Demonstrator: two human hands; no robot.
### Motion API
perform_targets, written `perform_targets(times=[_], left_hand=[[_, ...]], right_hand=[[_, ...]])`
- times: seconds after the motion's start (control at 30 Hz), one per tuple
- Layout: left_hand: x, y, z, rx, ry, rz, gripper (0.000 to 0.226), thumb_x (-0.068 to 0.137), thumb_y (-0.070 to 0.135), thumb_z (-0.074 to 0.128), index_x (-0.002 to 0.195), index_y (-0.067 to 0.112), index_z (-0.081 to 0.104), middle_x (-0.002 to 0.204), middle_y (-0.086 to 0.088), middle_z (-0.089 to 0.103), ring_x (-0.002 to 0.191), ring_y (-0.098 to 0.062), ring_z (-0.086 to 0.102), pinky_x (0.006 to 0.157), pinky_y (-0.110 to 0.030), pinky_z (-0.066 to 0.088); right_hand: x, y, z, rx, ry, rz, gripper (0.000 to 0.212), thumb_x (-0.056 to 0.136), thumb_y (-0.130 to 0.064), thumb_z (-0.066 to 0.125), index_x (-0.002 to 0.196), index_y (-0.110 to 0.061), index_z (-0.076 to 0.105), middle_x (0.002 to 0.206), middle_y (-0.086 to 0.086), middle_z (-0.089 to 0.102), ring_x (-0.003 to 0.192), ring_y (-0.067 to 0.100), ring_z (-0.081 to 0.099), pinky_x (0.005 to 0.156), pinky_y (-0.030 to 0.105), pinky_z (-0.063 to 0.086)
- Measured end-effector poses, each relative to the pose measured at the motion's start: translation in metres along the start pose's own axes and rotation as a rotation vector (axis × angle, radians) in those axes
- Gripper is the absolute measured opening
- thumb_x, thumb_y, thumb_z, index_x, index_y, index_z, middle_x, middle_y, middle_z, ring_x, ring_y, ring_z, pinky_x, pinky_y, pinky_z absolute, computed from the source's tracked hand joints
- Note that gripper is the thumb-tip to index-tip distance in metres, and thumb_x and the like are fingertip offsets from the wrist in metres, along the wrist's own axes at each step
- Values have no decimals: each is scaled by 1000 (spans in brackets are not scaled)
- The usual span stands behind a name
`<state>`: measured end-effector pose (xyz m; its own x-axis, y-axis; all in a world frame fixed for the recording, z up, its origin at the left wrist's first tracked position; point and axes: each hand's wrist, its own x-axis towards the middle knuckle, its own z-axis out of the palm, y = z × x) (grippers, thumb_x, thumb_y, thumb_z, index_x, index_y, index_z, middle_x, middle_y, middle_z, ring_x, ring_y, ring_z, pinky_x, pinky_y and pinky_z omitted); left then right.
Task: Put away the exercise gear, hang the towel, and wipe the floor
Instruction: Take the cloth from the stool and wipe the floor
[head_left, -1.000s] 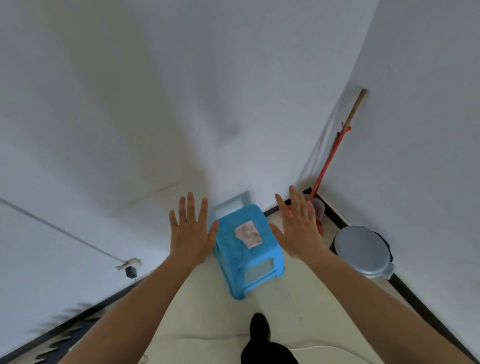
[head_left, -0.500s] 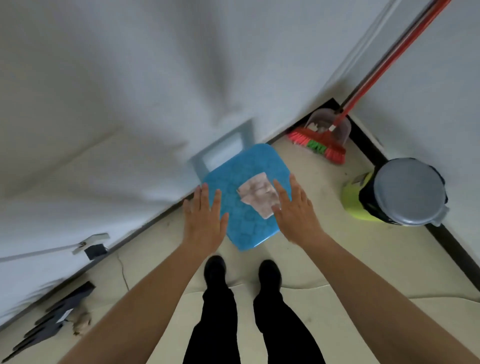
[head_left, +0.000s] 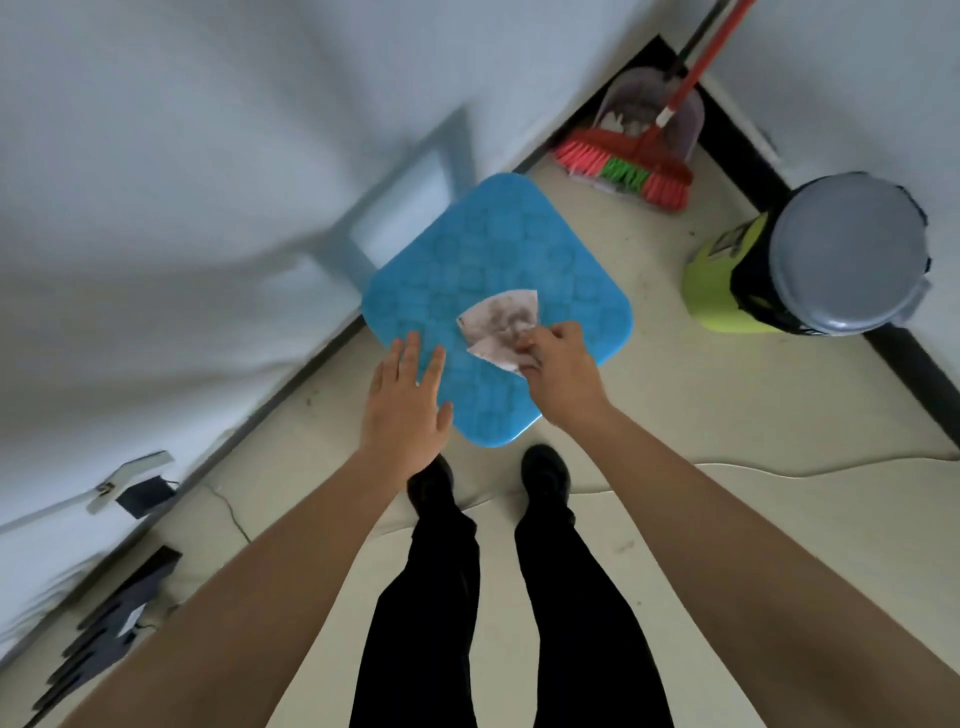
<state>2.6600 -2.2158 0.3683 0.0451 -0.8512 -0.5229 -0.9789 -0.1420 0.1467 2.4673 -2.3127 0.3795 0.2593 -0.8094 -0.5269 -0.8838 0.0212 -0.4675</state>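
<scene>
A dirty, crumpled piece of cloth or paper wipe (head_left: 500, 321) lies on the seat of a blue plastic stool (head_left: 483, 260) that stands against the white wall. My right hand (head_left: 558, 371) pinches the wipe's near edge with curled fingers. Flat and open, my left hand (head_left: 408, 402) hovers over the stool's near left corner with fingers spread. Both my feet in black shoes stand just before the stool.
A red broom (head_left: 631, 166) and a clear dustpan (head_left: 649, 111) lean in the corner at the back right. A lime-green bin with a grey lid (head_left: 831, 260) stands on the right by the wall. Dark objects (head_left: 104, 644) lie on the floor at the lower left.
The view has tilted down and closer to the stool. My right hand has closed its fingers on the wipe. My left hand has come over the stool's corner.
</scene>
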Motion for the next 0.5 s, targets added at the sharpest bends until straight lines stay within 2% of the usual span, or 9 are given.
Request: perform_targets(times=[0.03, 0.1, 0.2, 0.3, 0.37, 0.47, 0.5], left_hand=[[0, -1, -10, 2, -44, -16, 68, 97, 43, 47, 155, 15, 25, 163, -19, 14, 150, -35, 16, 119, -49, 21], [-7, -3, -39, -27, -59, -62, 64, 97, 41, 47, 153, 17, 27, 162, -16, 17, 149, -32, 18, 119, -48, 20], [-31, -3, -99, -56, 12, -60, 62, 95, 37, 50, 150, 14, 34, 161, -17, 23, 147, -33, 23, 115, -49, 25], [-65, 6, -167, -78, 108, 13, 60, 95, 33, 53, 149, 11, 39, 159, -19, 25, 146, -34, 27, 114, -50, 26], [-87, 13, -209, -90, 166, 68, 60, 95, 32, 53, 149, 11, 38, 160, -19, 23, 147, -35, 25, 116, -52, 25], [-106, 27, -259, -86, 302, 178, 59, 93, 33, 59, 146, 10, 43, 158, -20, 29, 143, -37, 33, 114, -51, 30], [-109, 35, -274, -88, 343, 211, 58, 93, 34, 58, 144, 11, 45, 157, -20, 32, 141, -38, 35, 113, -51, 31]], right_hand=[[-2, -3, -8, -25, -66, 69, 41, 89, -2, 58, 126, -18, 62, 122, 13, 47, 97, 34, 58, 79, 33, 47], [-12, -10, -31, -79, -161, 165, 51, 87, 2, 51, 130, -23, 62, 121, 14, 57, 102, 34, 60, 76, 31, 45], [-45, -33, -84, 24, -201, 244, 50, 89, -1, 45, 124, -28, 68, 118, 11, 67, 107, 33, 63, 78, 32, 49], [-90, -57, -138, 119, -80, 250, 33, 91, -23, 51, 108, -39, 73, 110, 5, 70, 96, 29, 66, 78, 34, 55], [-122, -72, -170, 255, 72, 222, 20, 91, -31, 62, 104, -36, 77, 108, -4, 72, 94, 15, 66, 80, 25, 49], [-166, -83, -214, 467, 315, 189, 16, 91, -21, 71, 106, -24, 77, 101, -11, 70, 83, -9, 61, 73, 6, 41], [-182, -84, -228, 520, 390, 187, 17, 90, -17, 72, 107, -22, 74, 99, -13, 68, 79, -12, 59, 70, 2, 40]])
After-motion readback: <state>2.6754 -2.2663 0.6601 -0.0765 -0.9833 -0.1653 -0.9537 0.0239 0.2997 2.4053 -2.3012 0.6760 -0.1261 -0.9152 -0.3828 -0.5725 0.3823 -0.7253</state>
